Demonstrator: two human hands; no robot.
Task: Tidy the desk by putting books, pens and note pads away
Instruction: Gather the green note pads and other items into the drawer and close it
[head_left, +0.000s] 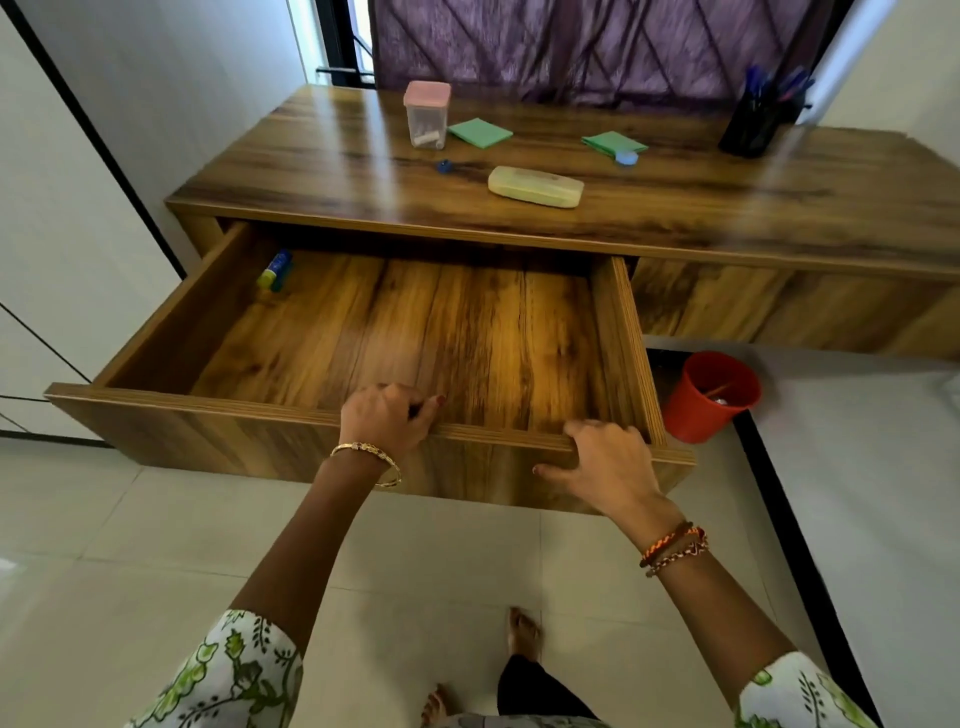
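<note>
Drawer (467, 332) stood pulled far out from the desk (675, 208), both hands on its front edge. Left hand (387, 418) curled over that edge, gripping it; right hand (605, 460) hooked fingers on top with thumb spread along the face, likely to steer it evenly. Inside the drawer, only a glue stick (274, 269) at the back-left corner. Behind the drawer, on the desk: 2 green note pads (480, 132) (613, 143), yellow case (535, 186), pens in a black holder (756, 122) (far right). Nothing stowed yet, I'd judge.
</note>
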